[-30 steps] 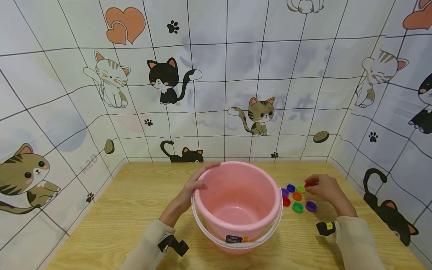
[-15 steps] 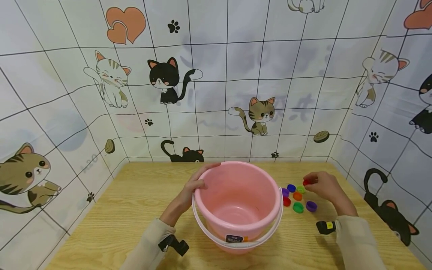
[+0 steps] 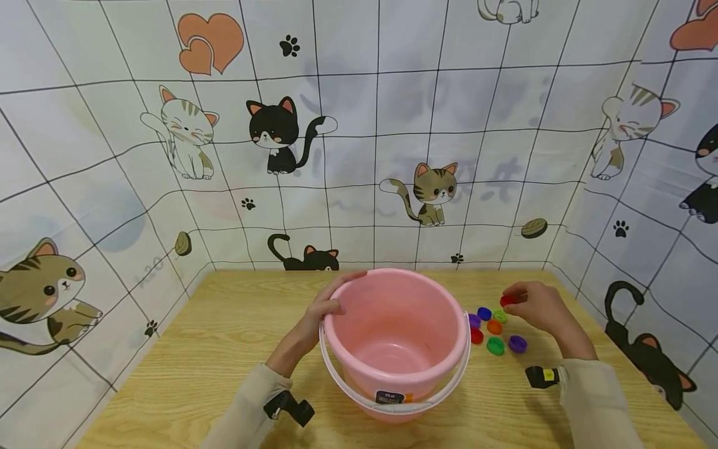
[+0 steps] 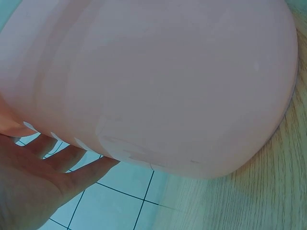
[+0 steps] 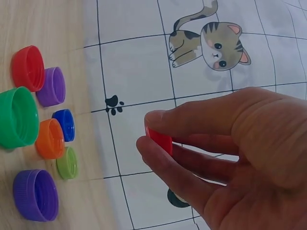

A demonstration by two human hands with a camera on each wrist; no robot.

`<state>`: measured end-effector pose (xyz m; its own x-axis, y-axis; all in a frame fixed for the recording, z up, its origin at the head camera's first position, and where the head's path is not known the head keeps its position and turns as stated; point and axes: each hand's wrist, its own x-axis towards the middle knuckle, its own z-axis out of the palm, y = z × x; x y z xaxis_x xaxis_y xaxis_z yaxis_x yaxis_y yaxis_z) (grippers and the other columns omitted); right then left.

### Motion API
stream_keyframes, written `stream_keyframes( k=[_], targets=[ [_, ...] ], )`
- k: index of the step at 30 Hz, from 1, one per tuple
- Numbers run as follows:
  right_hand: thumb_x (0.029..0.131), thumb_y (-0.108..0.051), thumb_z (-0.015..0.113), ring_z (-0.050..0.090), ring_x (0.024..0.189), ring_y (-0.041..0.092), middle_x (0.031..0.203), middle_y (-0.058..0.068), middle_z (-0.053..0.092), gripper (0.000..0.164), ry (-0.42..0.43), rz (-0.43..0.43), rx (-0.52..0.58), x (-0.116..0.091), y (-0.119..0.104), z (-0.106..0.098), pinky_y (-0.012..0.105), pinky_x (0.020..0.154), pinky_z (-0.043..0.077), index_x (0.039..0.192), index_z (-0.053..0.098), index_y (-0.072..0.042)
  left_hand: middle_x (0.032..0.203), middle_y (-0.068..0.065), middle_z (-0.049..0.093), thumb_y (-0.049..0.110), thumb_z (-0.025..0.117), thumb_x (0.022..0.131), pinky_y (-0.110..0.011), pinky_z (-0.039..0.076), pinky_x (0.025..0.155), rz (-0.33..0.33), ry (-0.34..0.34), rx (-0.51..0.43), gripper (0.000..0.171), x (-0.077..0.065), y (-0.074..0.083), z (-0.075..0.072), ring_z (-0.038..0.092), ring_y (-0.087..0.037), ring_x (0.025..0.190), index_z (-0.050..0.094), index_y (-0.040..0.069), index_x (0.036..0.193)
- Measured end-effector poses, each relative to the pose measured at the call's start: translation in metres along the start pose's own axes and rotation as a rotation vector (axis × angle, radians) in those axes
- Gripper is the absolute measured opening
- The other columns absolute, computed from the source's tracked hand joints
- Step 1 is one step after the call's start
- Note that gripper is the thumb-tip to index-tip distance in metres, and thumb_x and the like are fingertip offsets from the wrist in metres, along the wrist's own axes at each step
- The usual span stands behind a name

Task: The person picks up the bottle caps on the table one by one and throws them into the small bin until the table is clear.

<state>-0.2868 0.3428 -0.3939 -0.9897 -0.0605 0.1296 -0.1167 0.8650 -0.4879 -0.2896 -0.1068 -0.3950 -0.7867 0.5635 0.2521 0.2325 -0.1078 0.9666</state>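
A pink bucket (image 3: 387, 312) with a white handle (image 3: 412, 408) stands tilted on the table, its mouth facing me. My left hand (image 3: 314, 319) grips its left rim, thumb over the edge and fingers along the outside; the left wrist view shows those fingers against the outer wall. Between thumb and fingers, my right hand (image 3: 540, 307) pinches a red bottle cap (image 5: 162, 141) above the table. Just below and left of that hand lie loose caps: green (image 5: 19, 117), orange (image 5: 50, 139), blue (image 5: 64, 125), lime (image 5: 67, 163), another red (image 5: 28, 68) and two purple ones, one a purple cap (image 5: 36, 195).
The wooden table (image 3: 224, 349) meets a cat-patterned cloth backdrop (image 3: 348, 143) at the back and both sides. The bucket fills the middle of the table, and the loose caps lie close to its right side.
My right hand has risen slightly and moved a little left with the red cap, which shows more clearly now. My left hand and the bucket stay where they were.
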Motion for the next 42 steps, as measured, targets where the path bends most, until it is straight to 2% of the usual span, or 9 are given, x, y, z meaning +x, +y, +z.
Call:
stream_keyframes(
  k=[10,16,28,37,42],
  targets=[
    [0.092,-0.016,0.074,0.069,0.101,0.045,0.118,0.031,0.069,0.039,-0.01,-0.025,0.059,-0.004,-0.014,-0.007,0.048,0.079,0.061,0.121,0.067,0.008,0.151,-0.021,0.045,0.015,0.046,0.079,-0.05,0.061,0.084,0.014,0.006,0.004,0.08,0.001,0.002,0.001,0.061,-0.039,0.114,0.04,0.022,0.158],
    [0.091,-0.014,0.074,0.068,0.102,0.046,0.119,0.031,0.068,0.04,-0.02,-0.031,0.059,-0.006,-0.02,-0.009,0.048,0.079,0.062,0.123,0.067,0.008,0.151,-0.019,0.045,0.015,0.046,0.079,-0.053,0.06,0.085,0.006,0.008,0.003,0.08,0.001,0.002,0.002,0.059,-0.044,0.117,0.04,0.024,0.158],
    [0.09,-0.009,0.072,0.069,0.103,0.046,0.12,0.032,0.067,0.039,-0.04,-0.039,0.057,-0.006,-0.028,-0.008,0.045,0.078,0.063,0.124,0.066,0.01,0.151,-0.02,0.044,0.014,0.046,0.079,-0.049,0.06,0.086,0.006,0.005,0.006,0.079,0.001,0.0,0.0,0.058,-0.044,0.118,0.041,0.022,0.158],
    [0.091,-0.009,0.073,0.07,0.102,0.045,0.118,0.031,0.069,0.038,-0.027,-0.074,0.048,-0.008,-0.035,-0.011,0.046,0.077,0.063,0.123,0.067,0.009,0.151,-0.019,0.045,0.015,0.046,0.079,-0.052,0.06,0.086,0.009,0.008,-0.001,0.079,0.0,0.001,0.002,0.058,-0.046,0.118,0.041,0.024,0.158],
    [0.091,-0.01,0.073,0.07,0.103,0.046,0.118,0.03,0.069,0.039,-0.029,-0.104,0.053,-0.011,-0.042,-0.012,0.046,0.078,0.062,0.125,0.067,0.009,0.151,-0.019,0.045,0.015,0.046,0.079,-0.049,0.06,0.086,0.006,0.011,0.001,0.079,-0.001,0.001,0.001,0.058,-0.043,0.118,0.041,0.023,0.158]
  ],
)
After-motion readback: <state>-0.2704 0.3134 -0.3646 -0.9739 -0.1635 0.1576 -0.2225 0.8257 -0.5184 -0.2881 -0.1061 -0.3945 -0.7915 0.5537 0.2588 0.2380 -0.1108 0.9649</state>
